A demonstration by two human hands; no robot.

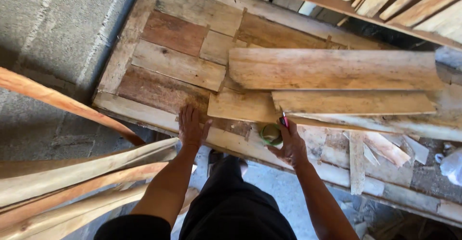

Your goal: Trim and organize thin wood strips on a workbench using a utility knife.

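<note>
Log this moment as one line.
left hand: flat on wooden panel | right hand: holds green tape measure, red pencil | loose planks on panel

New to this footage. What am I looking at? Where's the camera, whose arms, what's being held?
There is no machine here: one camera sits on a person's head and looks down, so the two bare arms are the wearer's own. The left hand lies flat and open on a wooden panel pieced together from short boards. Loose planks lie across the panel's right side. The right hand grips a small green roll, possibly tape or a measuring tape, and a thin red pencil or marker pokes up between its fingers. Curved offcut slabs lean at lower left over a concrete floor.
</note>
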